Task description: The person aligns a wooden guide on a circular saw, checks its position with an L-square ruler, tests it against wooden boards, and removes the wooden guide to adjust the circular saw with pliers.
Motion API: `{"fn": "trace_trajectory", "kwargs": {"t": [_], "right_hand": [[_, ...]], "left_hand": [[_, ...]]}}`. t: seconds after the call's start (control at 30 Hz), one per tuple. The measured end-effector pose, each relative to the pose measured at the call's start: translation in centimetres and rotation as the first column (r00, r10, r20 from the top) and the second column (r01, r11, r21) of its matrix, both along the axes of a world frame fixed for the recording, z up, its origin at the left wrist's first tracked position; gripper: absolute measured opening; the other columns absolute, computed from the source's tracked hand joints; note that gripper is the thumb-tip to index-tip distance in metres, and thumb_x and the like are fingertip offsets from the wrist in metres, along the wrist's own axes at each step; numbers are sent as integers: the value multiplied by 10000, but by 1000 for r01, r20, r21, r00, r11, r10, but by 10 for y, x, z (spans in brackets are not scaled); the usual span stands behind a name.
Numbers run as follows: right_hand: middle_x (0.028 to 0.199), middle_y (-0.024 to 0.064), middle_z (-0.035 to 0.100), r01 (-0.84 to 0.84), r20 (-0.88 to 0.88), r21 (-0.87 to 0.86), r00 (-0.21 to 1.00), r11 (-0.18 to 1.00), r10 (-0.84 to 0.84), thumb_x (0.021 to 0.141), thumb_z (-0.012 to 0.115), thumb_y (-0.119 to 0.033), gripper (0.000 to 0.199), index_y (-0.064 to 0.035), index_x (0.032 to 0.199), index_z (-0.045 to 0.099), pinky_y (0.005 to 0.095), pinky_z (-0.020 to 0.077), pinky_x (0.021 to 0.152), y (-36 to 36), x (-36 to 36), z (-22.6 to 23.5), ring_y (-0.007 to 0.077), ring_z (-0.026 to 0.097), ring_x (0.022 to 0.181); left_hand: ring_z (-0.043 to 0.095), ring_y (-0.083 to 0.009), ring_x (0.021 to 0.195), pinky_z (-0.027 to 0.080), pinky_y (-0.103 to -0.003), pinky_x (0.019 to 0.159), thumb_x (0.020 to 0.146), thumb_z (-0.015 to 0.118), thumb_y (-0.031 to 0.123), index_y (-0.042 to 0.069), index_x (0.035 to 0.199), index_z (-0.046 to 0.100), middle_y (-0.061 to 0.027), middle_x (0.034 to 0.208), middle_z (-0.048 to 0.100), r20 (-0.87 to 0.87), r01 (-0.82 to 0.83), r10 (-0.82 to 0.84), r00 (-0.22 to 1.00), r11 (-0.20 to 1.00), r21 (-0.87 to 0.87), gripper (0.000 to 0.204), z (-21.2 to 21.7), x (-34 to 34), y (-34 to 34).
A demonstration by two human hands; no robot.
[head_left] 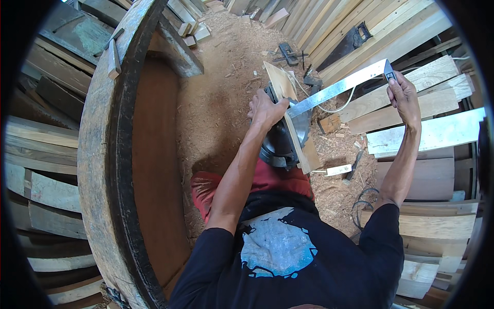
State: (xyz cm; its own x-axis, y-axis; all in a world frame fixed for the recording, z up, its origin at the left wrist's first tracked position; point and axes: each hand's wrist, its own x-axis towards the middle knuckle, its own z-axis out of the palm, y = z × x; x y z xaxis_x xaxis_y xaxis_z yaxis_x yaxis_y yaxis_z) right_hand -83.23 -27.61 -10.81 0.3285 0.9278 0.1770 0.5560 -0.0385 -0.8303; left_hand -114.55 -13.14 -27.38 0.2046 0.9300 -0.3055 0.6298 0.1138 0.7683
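My left hand [267,109] is closed over the upper part of a thin wooden board [294,135], its thumb at the edge. The board lies slanted against a dark power saw [278,147] with a round metal blade, in front of my knees. My right hand [404,98], raised to the right, grips the dark end of a long flat silver try square [342,86]. Its far end reaches the board beside my left thumb. The fingers of my left hand on the far side of the board are partly hidden.
A heavy wooden bench [105,154] curves along my left. Sawdust [213,110] and offcuts cover the floor. A handsaw [351,44] leans on planks at the far right. A hammer [354,167] lies right of the board, near stacked boards [432,226]. A white cord [337,109] runs behind the saw.
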Motion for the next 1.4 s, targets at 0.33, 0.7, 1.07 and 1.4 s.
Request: {"fn": "trace_trajectory", "kwargs": {"t": [0.33,0.7,1.07,1.4], "right_hand": [[625,-59,457,2,42,24,999,1000,-3,1039,519,-215,209,-54,1085,644,188,293,470,5,5,-7,19,370,525],[636,-51,479,25,32,-17,999,1000,-24,1036,521,-202,231,-47,1143,653,184,314,485,6,15,-15,23,399,535],[646,-52,483,46,84,58,995,997,-51,1034,532,-222,197,-68,1032,655,192,312,488,3,2,0,25,394,543],[640,-52,483,37,63,29,997,999,-38,1034,535,-224,207,-61,1071,657,190,304,484,-1,3,-5,25,394,539]], "left_hand": [[500,-414,1255,405,-524,1040,723,688,410,-77,1283,475,-270,1289,544,-51,-26,28,998,999,38,772,5,3,-3],[442,-426,1311,357,-545,1076,744,661,444,-75,1351,416,-270,1370,480,-68,16,-15,998,1000,14,836,11,3,-5],[416,-421,1333,328,-581,1075,730,694,438,-68,1352,419,-268,1370,482,-44,18,-18,999,1000,-3,848,11,5,-4],[409,-421,1344,325,-580,1086,726,723,451,-69,1385,399,-261,1386,479,-41,5,-6,999,1000,-13,900,9,3,-3]]}}
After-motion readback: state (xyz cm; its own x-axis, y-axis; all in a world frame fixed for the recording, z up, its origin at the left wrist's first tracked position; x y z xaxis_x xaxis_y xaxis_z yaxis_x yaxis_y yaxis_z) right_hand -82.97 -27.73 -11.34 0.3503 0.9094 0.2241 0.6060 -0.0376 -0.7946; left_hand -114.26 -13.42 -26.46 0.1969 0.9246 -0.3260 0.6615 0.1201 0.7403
